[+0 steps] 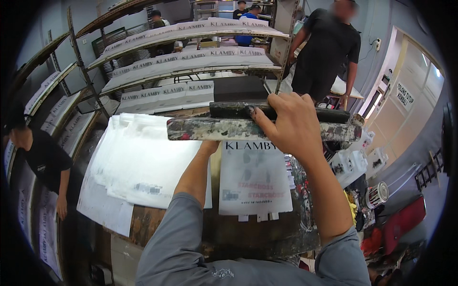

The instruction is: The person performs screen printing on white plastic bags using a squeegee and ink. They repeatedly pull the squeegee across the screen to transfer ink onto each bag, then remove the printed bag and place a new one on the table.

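A paint-smeared screen-printing frame [205,129] is tilted up in front of me, its near edge toward me. Along its top lies a dark bar [229,110]. My right hand [292,119] wraps over the bar and the frame edge, its thumb pressed on the near side and stained black. Below the frame, a whitish printed bag [255,183] lies flat on the dark work table [267,238], lettered in black and red. My left hand [208,148] reaches under the frame, beside the bag's far left corner; its fingers are hidden.
A stack of white bags [143,159] covers the table's left. Shelving racks [191,66] with printed bags stand ahead and left. One person [329,47] stands at the far right, another [45,157] at the left. Right of the table are a paint can [377,194] and white containers [348,162].
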`<state>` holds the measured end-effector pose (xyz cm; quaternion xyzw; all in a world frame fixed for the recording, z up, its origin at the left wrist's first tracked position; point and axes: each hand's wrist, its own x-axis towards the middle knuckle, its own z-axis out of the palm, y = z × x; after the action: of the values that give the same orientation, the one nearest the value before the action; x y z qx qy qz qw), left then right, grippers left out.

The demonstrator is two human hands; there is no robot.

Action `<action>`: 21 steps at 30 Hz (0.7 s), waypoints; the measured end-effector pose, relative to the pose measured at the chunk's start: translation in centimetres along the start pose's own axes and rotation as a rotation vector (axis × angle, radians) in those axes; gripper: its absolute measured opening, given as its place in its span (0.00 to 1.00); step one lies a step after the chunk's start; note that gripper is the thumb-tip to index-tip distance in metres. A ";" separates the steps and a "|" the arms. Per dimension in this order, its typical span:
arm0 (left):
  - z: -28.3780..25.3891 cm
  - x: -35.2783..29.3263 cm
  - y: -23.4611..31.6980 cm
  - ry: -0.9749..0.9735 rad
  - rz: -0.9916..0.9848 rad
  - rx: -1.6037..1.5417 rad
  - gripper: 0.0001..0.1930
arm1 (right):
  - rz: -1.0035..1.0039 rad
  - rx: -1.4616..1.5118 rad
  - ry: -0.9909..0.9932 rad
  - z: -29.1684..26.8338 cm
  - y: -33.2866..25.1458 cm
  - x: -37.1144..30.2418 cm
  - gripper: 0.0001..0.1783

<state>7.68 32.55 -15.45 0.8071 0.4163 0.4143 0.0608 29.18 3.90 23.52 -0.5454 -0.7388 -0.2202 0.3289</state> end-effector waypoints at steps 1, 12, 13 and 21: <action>1.7 0.6 -0.6 0.023 0.006 -0.005 0.18 | 0.009 0.009 -0.014 -0.1 0.2 0.4 0.23; 9.4 1.7 -7.2 0.174 -0.225 -0.501 0.38 | -0.003 -0.010 -0.015 -0.3 0.6 3.3 0.24; 8.5 2.0 -6.9 0.112 -0.145 -0.295 0.35 | -0.010 -0.018 -0.014 -0.4 0.5 3.2 0.24; -11.9 -2.0 -5.7 0.091 -0.389 -0.192 0.07 | -0.014 0.020 0.003 -0.9 0.6 2.7 0.25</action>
<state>-5.10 31.83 -11.49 0.6827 0.5252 0.4682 0.1973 29.44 5.21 26.08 -0.5364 -0.7443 -0.2161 0.3340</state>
